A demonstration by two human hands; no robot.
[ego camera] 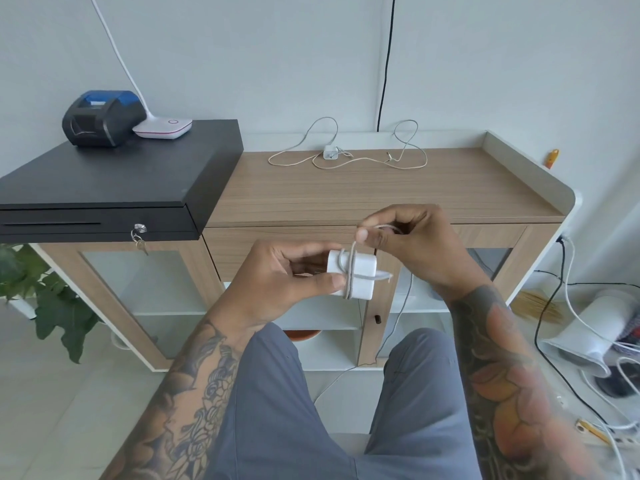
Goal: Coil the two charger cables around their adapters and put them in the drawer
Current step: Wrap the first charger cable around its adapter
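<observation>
My left hand [294, 271] grips a white square adapter [360, 275] in front of the cabinet. A grey cable [351, 268] runs around the adapter in a couple of turns. My right hand [408, 244] pinches that cable just above the adapter, and the loose end [398, 317] hangs down toward the floor. A second small white adapter [329, 152] lies at the back of the wooden cabinet top [450, 188], its thin white cable [346, 162] sprawled in loops beside it. The wooden drawer front [277, 244] below the top is closed.
A black cash drawer [121, 174] with a key [140, 237] sits on the left, bearing a black-and-blue printer [100, 117] and a white lamp base [162, 128]. A plant [52, 299] stands at left. Cables and a white fan [595, 330] lie at right.
</observation>
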